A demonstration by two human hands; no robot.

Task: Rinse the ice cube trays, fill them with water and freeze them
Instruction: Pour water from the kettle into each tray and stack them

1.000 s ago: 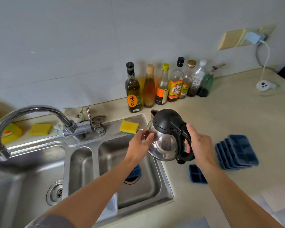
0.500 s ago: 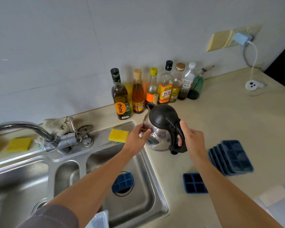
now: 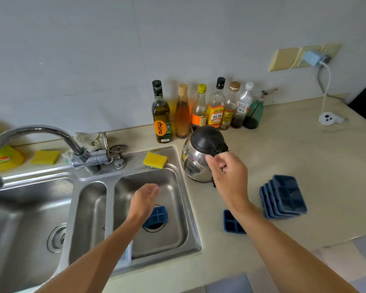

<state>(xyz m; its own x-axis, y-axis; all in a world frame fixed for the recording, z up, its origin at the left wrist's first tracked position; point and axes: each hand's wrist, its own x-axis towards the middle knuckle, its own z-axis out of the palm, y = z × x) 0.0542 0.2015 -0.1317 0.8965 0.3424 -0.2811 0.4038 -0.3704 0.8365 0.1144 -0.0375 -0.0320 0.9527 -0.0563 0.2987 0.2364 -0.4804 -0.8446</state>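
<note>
Hands [image 3: 230,176], steel kettle [image 3: 195,163] (rounded, black-lidded)

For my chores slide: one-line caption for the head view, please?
Right hand at the kettle, left hand open above the ice cube tray in the sink.

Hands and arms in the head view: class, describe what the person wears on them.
Nothing worn shows. The left hand and right hand are bare, without gloves. The left forearm and right forearm are bare to the frame's lower edge, with no sleeve, watch or wristband in view.
</note>
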